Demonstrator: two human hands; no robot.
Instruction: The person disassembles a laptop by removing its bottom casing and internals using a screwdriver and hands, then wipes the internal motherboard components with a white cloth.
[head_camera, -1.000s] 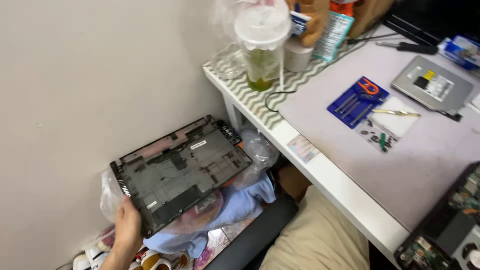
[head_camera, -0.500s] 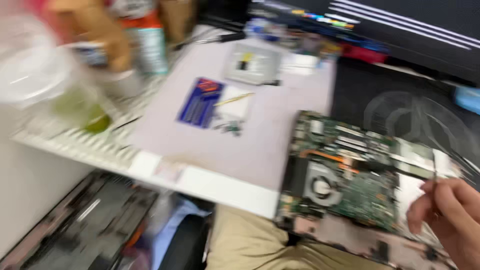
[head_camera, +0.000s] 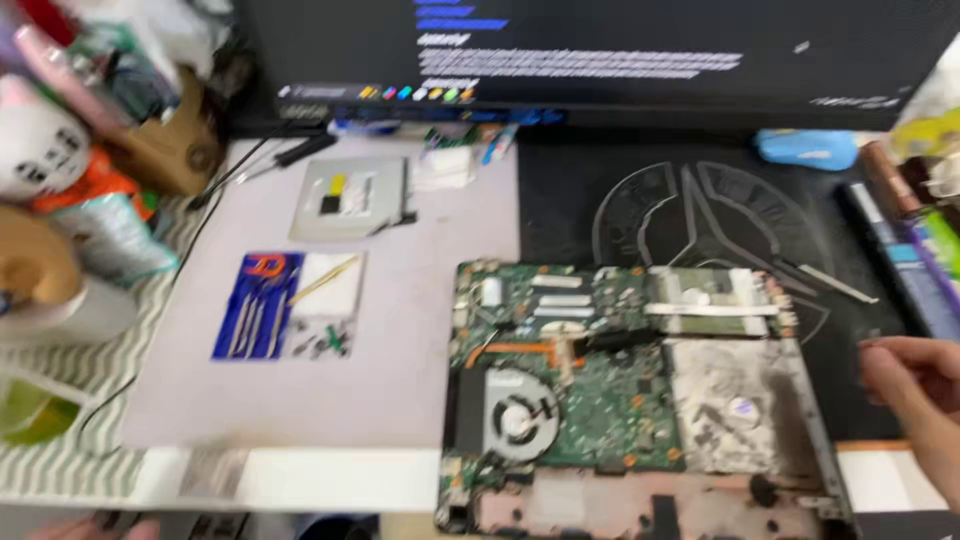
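The person's right hand (head_camera: 915, 395) comes in from the right edge of the view, fingers loosely curled and a little apart, with nothing visibly held between them; the blur makes it hard to tell whether a thin tool sits in the fingertips. It hovers just beside the right edge of the opened laptop base with its bare green circuit board (head_camera: 640, 400), which lies on the counter (head_camera: 400, 390) at the lower middle of the view. A round black cooling fan (head_camera: 520, 415) sits at the board's lower left, a copper heat pipe (head_camera: 510, 350) runs above it, and a dusty grey metal plate (head_camera: 735, 405) fills the lower right.

At the bottom left corner a sliver of the left hand (head_camera: 95, 528) shows below the counter's white front edge; its fingers cannot be told.

Left of the laptop base lies a blue flat tool card with thin metal picks (head_camera: 255, 305), with a white sheet (head_camera: 325, 300) touching its right side. Farther back rests a silver flat optical drive (head_camera: 350, 198). A black desk mat with pale curved lines (head_camera: 700, 215) lies under the laptop base's far part, and a dark screen (head_camera: 600, 45) stands along the back.
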